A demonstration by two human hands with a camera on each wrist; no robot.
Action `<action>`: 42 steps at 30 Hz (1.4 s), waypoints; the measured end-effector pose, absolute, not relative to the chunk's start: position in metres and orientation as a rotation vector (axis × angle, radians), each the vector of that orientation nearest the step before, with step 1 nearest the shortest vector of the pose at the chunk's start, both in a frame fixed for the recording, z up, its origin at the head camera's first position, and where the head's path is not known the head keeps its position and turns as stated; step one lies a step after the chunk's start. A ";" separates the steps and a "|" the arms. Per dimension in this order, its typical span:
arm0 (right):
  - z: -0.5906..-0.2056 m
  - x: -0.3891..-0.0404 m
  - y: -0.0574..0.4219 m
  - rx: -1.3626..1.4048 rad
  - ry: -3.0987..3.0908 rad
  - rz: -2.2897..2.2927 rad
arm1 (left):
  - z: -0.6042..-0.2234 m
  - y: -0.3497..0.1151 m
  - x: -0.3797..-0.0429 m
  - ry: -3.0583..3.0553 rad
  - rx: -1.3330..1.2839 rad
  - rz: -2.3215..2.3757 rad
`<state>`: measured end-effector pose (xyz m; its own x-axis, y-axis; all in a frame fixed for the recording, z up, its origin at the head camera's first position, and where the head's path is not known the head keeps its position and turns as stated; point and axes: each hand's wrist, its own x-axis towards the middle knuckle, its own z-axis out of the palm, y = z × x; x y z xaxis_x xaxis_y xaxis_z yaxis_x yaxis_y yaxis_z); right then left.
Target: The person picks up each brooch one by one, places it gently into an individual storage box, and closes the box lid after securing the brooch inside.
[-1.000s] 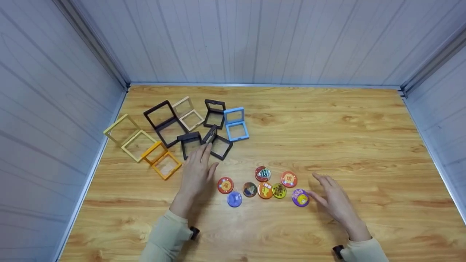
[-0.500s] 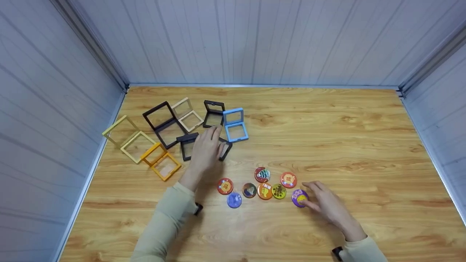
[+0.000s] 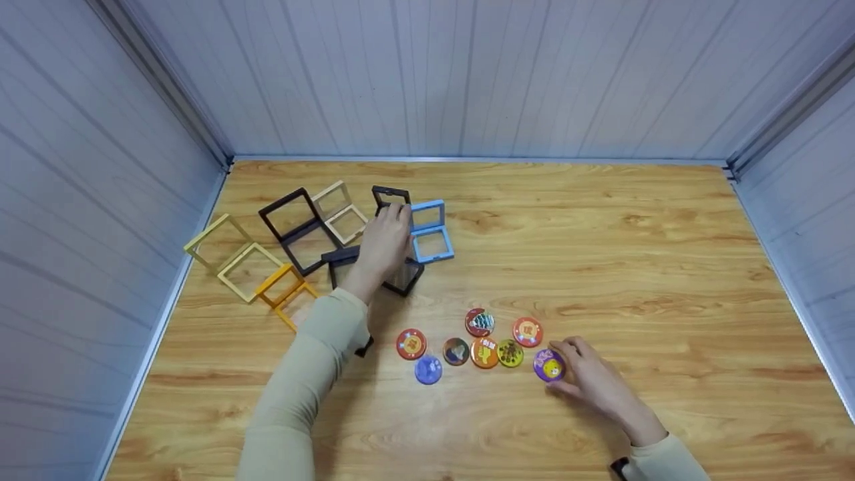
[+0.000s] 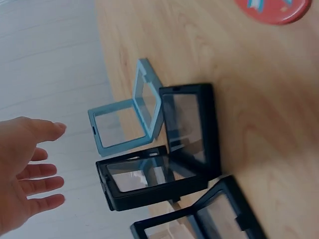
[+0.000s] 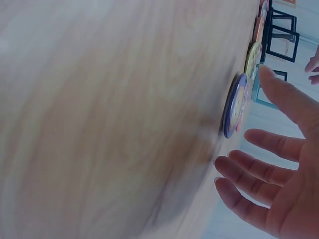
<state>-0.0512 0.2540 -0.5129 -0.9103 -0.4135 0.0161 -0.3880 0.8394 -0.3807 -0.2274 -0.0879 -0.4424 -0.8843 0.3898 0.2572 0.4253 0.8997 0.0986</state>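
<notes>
My left hand (image 3: 387, 240) hovers over the black frames, its fingers relaxed and holding nothing. In the left wrist view a black hinged frame (image 4: 213, 129) and a light blue frame (image 4: 122, 102) stand with lids raised, apart from the fingers. At the right of the badges, my right hand (image 3: 598, 381) has its thumb and fingers spread beside a round purple badge (image 3: 549, 365) with a yellow figure. The right wrist view shows this badge (image 5: 234, 107) flat on the table, with a gap to the fingers. The left arm partly hides the black and orange frames.
Several more round badges lie mid-table, among them a red one (image 3: 411, 344), a blue one (image 3: 428, 369) and an orange one (image 3: 485, 353). Opened frames, such as a yellow one (image 3: 252, 272) and an orange one (image 3: 284, 284), stand at the left. Pale panels (image 3: 467, 80) wall the table.
My left hand has moved forward and right across the black frames toward the back one. My right hand has shifted slightly left, its thumb and fingers coming around the purple badge.
</notes>
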 end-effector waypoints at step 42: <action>-0.523 -0.055 0.248 -0.711 2.932 -0.658 | -0.448 -0.053 -0.284 -3.283 -0.386 -0.048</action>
